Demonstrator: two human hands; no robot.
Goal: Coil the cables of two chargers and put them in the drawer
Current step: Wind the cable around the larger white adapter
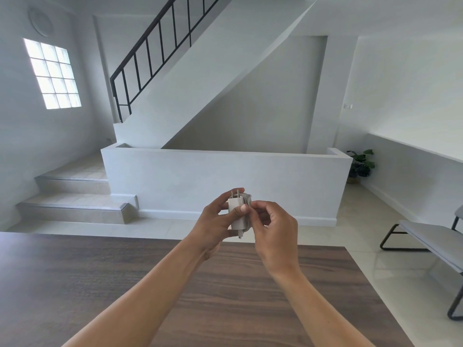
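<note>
White charger; dark wood-grain table; black railing.

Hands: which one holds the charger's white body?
The left hand: it grips the charger, thumb across its white face; the right hand only pinches the wrapped cable beside it.

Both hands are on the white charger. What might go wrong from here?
The cable wound round the charger may spring loose when the right hand releases it. The left hand holds the charger seemingly near the far edge of the table; a slip could drop it to the floor.
</note>
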